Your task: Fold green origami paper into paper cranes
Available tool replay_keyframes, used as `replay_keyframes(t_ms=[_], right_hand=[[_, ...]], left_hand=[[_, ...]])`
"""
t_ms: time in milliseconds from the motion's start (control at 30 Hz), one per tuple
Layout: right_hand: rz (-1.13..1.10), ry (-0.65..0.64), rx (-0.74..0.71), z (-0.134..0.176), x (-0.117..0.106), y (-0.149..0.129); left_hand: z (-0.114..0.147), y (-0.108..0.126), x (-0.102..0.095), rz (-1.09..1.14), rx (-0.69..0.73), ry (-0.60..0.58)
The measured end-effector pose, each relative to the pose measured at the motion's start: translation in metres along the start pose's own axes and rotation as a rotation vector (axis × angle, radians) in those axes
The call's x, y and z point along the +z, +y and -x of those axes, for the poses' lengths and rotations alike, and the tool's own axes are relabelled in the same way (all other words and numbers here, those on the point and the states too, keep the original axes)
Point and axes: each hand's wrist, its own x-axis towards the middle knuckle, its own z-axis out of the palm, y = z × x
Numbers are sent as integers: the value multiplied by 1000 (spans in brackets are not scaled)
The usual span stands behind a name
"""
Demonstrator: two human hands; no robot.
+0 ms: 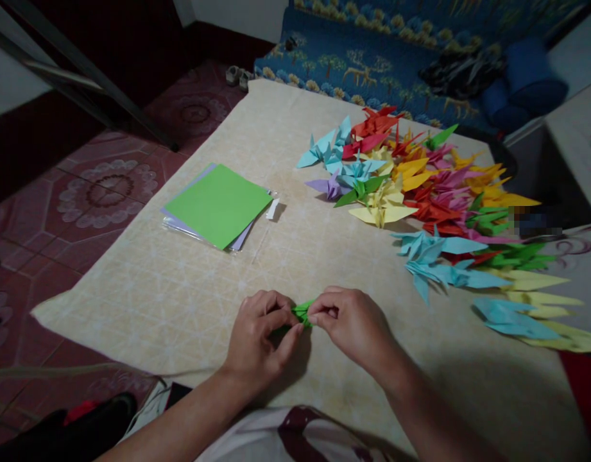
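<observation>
A small piece of folded green paper is pinched between both hands, low over the near middle of the table. My left hand grips its left side with thumb and fingers. My right hand pinches the right side between thumb and fingertips. Much of the paper is hidden behind the fingers, so its exact shape cannot be made out. Beyond my left hand lies a stack of square paper sheets, a green sheet on top and lilac ones beneath, on a clear plastic wrapper.
Many folded paper cranes in red, yellow, blue and other colours cover the right side of the cloth-covered table. Behind it stands a blue patterned sofa. A metal ladder and shoes are on the tiled floor.
</observation>
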Motion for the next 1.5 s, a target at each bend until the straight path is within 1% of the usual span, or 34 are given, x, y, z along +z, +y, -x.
replay_keyframes(t_ms=[167,300,533,667,967,1133,1367,1500], right_hand=[[-11,18,30,0,1,1],[32,2,-3,1,0,-2],[91,-18,-31,2,-4,-6],[44,-50,-51,4,-6,-4],[-149,-66,-76,6,-5,6],[-204,-61,-90,5,-5,9],[-100,-85,-101,9,-5,6],[-7,-58,-94,10,-4,3]], left_hand=[[0,-1,1,-9,-1,-3],[0,0,1,-3,-21,-20],[1,0,1,26,-16,-27],[1,-2,2,22,-16,-34],[3,-5,3,53,11,-18],[2,-4,3,46,16,-26],[2,-2,2,2,48,-44],[1,-1,2,-28,27,-47]])
